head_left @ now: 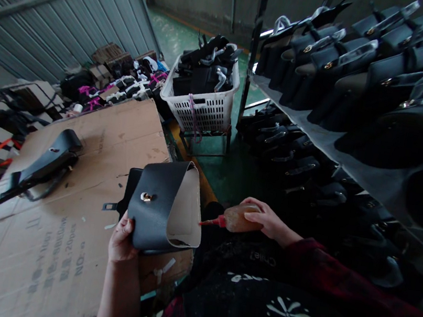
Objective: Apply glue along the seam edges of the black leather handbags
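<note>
A black handbag body point(158, 198) with a gold clasp stands tilted over the table's near edge, its open side showing a beige lining. My left hand point(124, 238) is closed on its lower left part, thumb on the front. In my right hand point(266, 220) lies a squeeze bottle point(241, 219) of amber liquid, fingers wrapped round it. The bottle's red nozzle points left, and its tip is at the edge of the bag's open side; whether it touches, I cannot tell. Behind the bag a black strap end with a buckle sticks out.
Another black bag point(45, 168) lies on the cardboard-covered table point(121, 124). Beyond it, a white basket point(203, 107) of black bags stands on a metal stand. Racks point(304, 122) full of black bags line the right side.
</note>
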`<state>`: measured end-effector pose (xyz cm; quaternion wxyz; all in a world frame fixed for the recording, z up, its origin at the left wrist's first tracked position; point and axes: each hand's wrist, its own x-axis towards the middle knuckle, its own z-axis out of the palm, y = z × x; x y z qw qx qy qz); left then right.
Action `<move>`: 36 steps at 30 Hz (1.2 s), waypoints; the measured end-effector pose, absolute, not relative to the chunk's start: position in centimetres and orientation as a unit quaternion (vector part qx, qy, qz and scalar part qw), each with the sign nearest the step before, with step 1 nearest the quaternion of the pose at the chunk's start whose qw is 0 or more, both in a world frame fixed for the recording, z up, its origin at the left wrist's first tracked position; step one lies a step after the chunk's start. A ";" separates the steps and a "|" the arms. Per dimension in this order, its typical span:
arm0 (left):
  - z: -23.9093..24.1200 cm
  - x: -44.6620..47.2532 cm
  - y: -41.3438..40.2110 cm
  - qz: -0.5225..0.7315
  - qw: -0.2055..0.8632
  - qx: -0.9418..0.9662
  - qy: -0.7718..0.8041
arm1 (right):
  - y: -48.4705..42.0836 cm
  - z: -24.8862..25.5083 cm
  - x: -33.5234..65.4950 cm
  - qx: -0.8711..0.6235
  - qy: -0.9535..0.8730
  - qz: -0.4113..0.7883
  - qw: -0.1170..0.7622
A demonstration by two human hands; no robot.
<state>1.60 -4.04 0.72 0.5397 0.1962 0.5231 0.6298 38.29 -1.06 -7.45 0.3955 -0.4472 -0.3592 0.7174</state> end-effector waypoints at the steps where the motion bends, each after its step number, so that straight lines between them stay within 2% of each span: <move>1: 0.7 1.6 -4.0 0.630 0.537 0.201 0.524 | -1.4 -7.4 38.4 -0.443 -0.356 0.725 0.388; 10: 0.5 1.7 -4.0 0.621 0.522 0.225 0.539 | -3.3 -6.5 38.9 -0.403 -0.352 0.772 0.343; 18: 0.4 1.7 -4.2 0.619 0.522 0.235 0.538 | -2.7 -6.7 38.8 -0.447 -0.374 0.716 0.385; 25: 0.4 2.3 -4.0 0.610 0.533 0.235 0.537 | -3.6 -6.3 38.6 -0.395 -0.361 0.777 0.332; 30: 2.3 2.0 -2.6 0.603 0.545 0.237 0.532 | -3.5 -6.3 38.9 -0.394 -0.316 0.769 0.391; 36: 7.2 0.3 1.7 0.549 0.580 0.225 0.558 | -2.9 -6.6 39.3 -0.404 -0.309 0.737 0.446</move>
